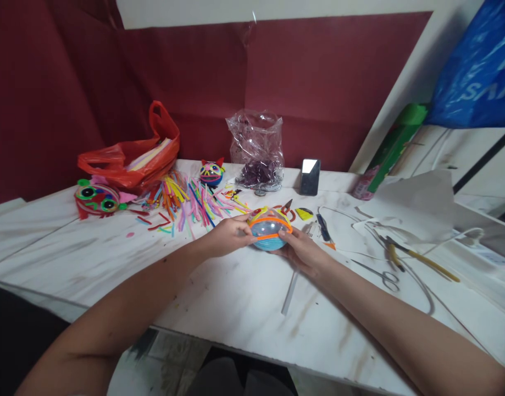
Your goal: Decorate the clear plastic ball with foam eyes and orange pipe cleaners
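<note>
Between my two hands is a clear plastic ball (271, 226) decorated with pipe cleaners, its lower part wrapped in light blue and its middle outlined in orange. Yellow and red pieces cover its top. My left hand (234, 233) grips the ball's left side, thumb against the orange line. From the right, my right hand (298, 246) holds it, with the thumb on the front and the other fingers partly hidden below. A grey stick (290, 292) lies on the table under my right wrist. Cut pipe cleaners (198, 204) lie in a heap beyond my left hand.
At the back left sit a red plastic bag (124, 159), a pink pipe-cleaner figure (96, 198) and a small blue one (211, 172). A clear bag (258, 148) and a phone (310, 177) stand behind. Scissors (379, 275), pliers (425, 260) and cables lie at right.
</note>
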### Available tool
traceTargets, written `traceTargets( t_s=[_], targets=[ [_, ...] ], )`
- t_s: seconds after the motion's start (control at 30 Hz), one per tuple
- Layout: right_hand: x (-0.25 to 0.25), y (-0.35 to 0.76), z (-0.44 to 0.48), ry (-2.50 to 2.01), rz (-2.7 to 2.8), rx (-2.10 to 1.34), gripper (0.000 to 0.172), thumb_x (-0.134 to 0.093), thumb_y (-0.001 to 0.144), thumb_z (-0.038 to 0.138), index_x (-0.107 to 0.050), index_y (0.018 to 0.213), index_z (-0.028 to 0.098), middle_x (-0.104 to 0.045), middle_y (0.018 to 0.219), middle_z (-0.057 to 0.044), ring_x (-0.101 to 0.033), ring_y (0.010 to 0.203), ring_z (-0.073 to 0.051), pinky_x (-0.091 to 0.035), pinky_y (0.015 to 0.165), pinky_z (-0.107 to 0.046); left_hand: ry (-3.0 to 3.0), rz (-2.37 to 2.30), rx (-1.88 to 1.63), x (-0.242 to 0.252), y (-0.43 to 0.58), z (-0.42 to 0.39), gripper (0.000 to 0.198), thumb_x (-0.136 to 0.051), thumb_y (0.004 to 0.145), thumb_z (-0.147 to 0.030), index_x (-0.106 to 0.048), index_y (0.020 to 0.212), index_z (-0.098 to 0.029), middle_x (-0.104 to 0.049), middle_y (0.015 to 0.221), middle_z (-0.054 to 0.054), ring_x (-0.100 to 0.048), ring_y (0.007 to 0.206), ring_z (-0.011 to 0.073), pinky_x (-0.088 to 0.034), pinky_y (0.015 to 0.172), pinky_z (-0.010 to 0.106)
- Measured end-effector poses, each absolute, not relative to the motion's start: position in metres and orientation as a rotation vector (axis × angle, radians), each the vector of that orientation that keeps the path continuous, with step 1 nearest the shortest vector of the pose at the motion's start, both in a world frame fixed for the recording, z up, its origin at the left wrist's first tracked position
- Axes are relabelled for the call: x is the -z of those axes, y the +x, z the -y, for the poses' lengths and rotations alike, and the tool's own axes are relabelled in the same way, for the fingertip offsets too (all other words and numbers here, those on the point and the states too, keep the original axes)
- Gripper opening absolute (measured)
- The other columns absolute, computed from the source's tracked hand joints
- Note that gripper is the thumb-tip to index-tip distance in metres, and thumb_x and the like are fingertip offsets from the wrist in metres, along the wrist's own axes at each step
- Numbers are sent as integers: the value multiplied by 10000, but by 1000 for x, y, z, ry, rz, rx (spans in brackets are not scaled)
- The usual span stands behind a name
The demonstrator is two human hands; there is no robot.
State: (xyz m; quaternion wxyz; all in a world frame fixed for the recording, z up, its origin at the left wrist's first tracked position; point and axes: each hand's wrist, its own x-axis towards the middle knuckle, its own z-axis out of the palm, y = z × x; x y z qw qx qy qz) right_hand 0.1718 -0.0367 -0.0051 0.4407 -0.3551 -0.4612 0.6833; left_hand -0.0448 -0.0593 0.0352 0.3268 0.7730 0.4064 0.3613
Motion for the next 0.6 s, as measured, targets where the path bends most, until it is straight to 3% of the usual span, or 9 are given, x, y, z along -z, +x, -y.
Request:
traceTargets(
  t_s=[0.13,0.27,0.37,0.47,0.6],
  targets=[
    [4,171,38,-896,1166,-1692,381,-778,696,346,-657,1033,217,-704,1070,-56,-667,887,-189,-597,668,-283,2058,-1091,-957,-35,-44,61,253,-647,734,-387,-617,609,-169,-636,1204,105,-536,1233,262,-375,1065,370],
    [2,171,40,-888,1201,-1697,454,-770,709,347,-640,1132,243,-703,1084,-51,-668,893,-191,-593,660,-277,1899,-1184,-882,-34,-46,61,286,-587,776,-436,-579,673,-169,-668,889,57,-663,851,206,-541,784,357],
    [2,171,40,-906,1176,-1696,397,-770,711,336,-656,1073,219,-708,1062,-60,-668,878,-193,-596,643,-273,1831,-1175,-864,-31,-48,60,307,-594,769,-467,-571,725,-164,-649,918,45,-638,716,148,-546,636,287],
    [2,171,40,-911,1158,-1709,354,-762,719,333,-660,1035,210,-713,1023,-58,-667,869,-191,-597,652,-281,1851,-1155,-898,-30,-50,57,296,-601,767,-448,-565,706,-160,-650,941,50,-625,702,133,-534,604,258],
    [1,170,40,-918,1149,-1725,382,-772,709,333,-649,1048,209,-711,1010,-54,-668,861,-187,-600,664,-286,1848,-1217,-907,-31,-51,55,256,-581,765,-406,-535,676,-171,-647,800,19,-594,633,121,-496,570,243]
  ],
)
